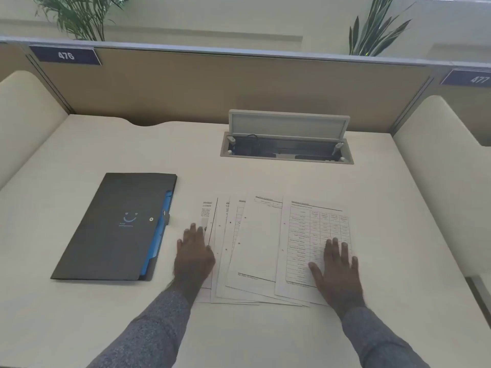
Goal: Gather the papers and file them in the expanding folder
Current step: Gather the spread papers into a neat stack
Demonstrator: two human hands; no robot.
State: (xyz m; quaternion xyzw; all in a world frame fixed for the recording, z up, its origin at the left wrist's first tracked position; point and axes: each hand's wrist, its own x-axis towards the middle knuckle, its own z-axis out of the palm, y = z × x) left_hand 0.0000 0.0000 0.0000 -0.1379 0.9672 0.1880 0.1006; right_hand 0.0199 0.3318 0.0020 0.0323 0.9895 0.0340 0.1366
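Several white printed papers (255,245) lie fanned out and overlapping on the cream desk (265,333), the rightmost sheet showing a table. My left hand (195,254) rests flat on the left end of the fan, fingers spread. My right hand (337,269) lies flat on the rightmost sheet, fingers apart. Neither hand grips anything. The dark grey expanding folder (114,229) lies closed to the left of the papers, with blue inner pockets showing along its right edge and a snap button on the flap.
An open cable hatch (287,147) with its lid raised sits in the desk behind the papers. A tan partition (212,86) with labels 476 and 477 bounds the back. Cream side dividers stand left and right. Plants rise behind the partition.
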